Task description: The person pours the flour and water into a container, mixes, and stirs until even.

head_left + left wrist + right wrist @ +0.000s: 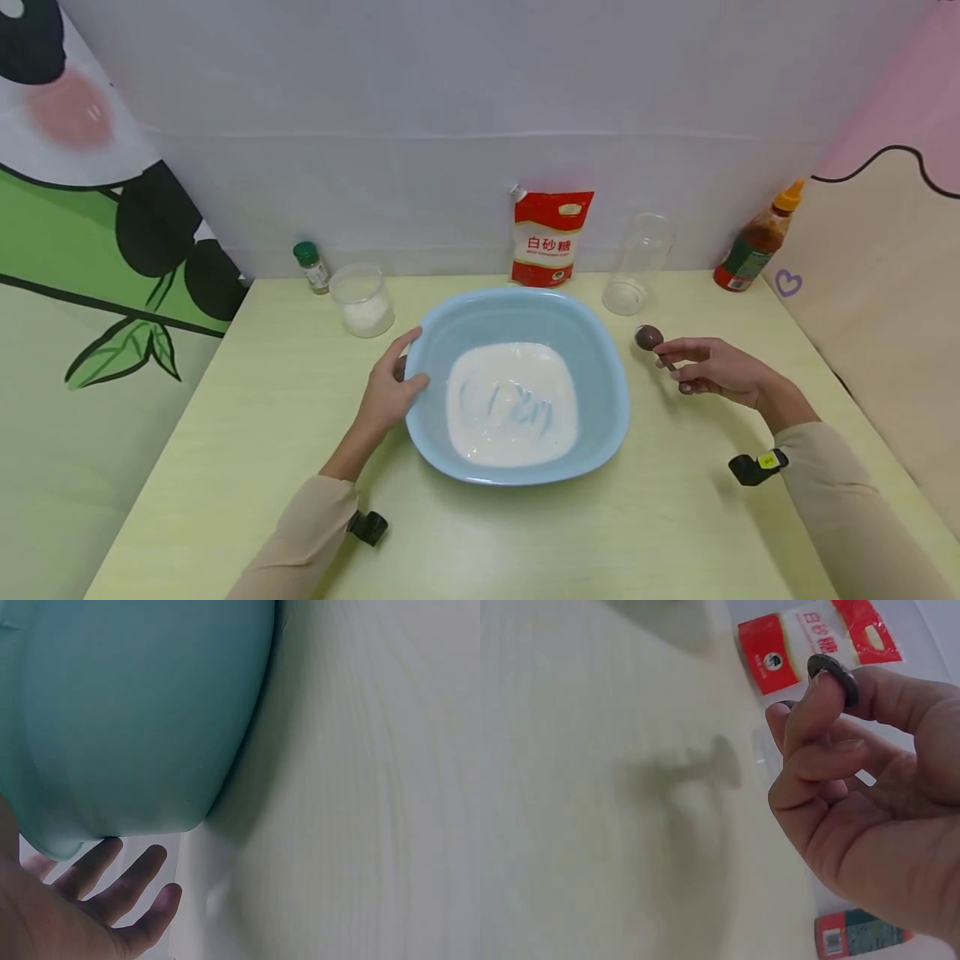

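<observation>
A light blue basin [517,304] stands on the table, with a milky white layer [513,417] over its bottom and streaks of blue showing through. My left hand [386,392] grips the basin's left rim, thumb on top and the other fingers around the outside. In the left wrist view, those fingers [124,889] lie against the basin's outer wall [142,720]. To the right of the basin, my right hand [720,371] pinches a dark brown spoon [648,337] by its handle, held above the table. The right wrist view shows the handle's end [832,675] between thumb and fingers.
Behind the basin stands a red and white sugar pouch [552,237]. At back left are a green-capped jar [311,267] and a clear cup [363,302] of white contents. A tall clear glass [637,262] and a sauce bottle [757,242] stand at back right, before the wall.
</observation>
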`<state>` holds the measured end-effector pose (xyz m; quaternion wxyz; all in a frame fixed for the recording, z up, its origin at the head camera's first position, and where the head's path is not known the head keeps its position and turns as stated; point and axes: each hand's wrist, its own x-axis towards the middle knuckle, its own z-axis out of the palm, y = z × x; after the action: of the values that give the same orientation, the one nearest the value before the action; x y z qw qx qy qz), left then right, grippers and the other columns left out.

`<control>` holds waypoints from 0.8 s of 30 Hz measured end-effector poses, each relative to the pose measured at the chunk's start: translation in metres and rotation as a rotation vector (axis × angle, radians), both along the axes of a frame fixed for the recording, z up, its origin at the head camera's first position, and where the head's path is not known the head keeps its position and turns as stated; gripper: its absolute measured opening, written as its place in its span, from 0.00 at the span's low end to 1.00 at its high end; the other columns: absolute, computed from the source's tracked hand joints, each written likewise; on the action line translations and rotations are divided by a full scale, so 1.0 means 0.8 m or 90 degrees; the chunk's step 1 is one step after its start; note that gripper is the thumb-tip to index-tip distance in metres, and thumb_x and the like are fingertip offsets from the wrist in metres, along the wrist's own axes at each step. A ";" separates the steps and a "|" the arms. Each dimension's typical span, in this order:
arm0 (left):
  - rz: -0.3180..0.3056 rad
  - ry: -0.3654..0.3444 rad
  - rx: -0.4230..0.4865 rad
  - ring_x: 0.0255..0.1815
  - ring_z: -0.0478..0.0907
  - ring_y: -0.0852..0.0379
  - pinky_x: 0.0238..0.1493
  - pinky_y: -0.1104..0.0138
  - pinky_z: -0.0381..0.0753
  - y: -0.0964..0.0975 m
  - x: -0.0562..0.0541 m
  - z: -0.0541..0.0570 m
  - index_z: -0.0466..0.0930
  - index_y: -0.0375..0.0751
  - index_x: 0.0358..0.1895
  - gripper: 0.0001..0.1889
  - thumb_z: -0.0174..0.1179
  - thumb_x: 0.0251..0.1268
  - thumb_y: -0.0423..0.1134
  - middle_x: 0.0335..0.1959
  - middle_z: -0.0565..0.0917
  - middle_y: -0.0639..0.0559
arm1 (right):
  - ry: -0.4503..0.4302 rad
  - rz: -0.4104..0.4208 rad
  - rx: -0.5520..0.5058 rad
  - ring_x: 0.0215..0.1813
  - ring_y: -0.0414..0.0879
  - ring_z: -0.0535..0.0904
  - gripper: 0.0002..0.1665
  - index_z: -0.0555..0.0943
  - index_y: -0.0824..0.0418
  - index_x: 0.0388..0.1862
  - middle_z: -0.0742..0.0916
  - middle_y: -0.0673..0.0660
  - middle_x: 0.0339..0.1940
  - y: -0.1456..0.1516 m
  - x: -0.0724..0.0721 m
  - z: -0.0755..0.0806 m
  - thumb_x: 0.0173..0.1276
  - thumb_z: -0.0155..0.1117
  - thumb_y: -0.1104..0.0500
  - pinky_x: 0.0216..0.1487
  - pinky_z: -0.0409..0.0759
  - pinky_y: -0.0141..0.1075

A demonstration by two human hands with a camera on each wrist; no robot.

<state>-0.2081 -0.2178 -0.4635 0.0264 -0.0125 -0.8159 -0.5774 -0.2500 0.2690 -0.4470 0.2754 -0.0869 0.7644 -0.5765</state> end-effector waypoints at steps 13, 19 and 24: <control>0.002 -0.007 -0.004 0.60 0.78 0.33 0.50 0.49 0.85 0.000 -0.001 -0.002 0.64 0.48 0.76 0.38 0.54 0.57 0.27 0.65 0.75 0.26 | 0.074 0.033 0.158 0.35 0.44 0.77 0.31 0.71 0.72 0.66 0.75 0.68 0.56 0.004 0.001 -0.036 0.65 0.64 0.64 0.32 0.77 0.34; 0.002 -0.009 -0.001 0.60 0.79 0.33 0.50 0.50 0.85 0.000 -0.001 -0.001 0.64 0.48 0.75 0.38 0.54 0.57 0.27 0.65 0.75 0.27 | 0.193 0.089 0.251 0.45 0.50 0.73 0.26 0.78 0.70 0.58 0.78 0.66 0.50 -0.003 0.000 -0.039 0.61 0.69 0.64 0.35 0.77 0.33; 0.001 -0.006 0.003 0.60 0.79 0.33 0.49 0.51 0.85 -0.001 -0.001 0.000 0.64 0.49 0.75 0.38 0.54 0.57 0.27 0.65 0.75 0.27 | 0.217 0.112 0.274 0.40 0.49 0.73 0.26 0.78 0.71 0.57 0.79 0.64 0.47 -0.006 0.003 -0.037 0.59 0.70 0.66 0.33 0.76 0.33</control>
<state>-0.2091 -0.2186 -0.4634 0.0230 -0.0086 -0.8146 -0.5795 -0.2479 0.2640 -0.4766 0.2041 -0.1881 0.8940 -0.3517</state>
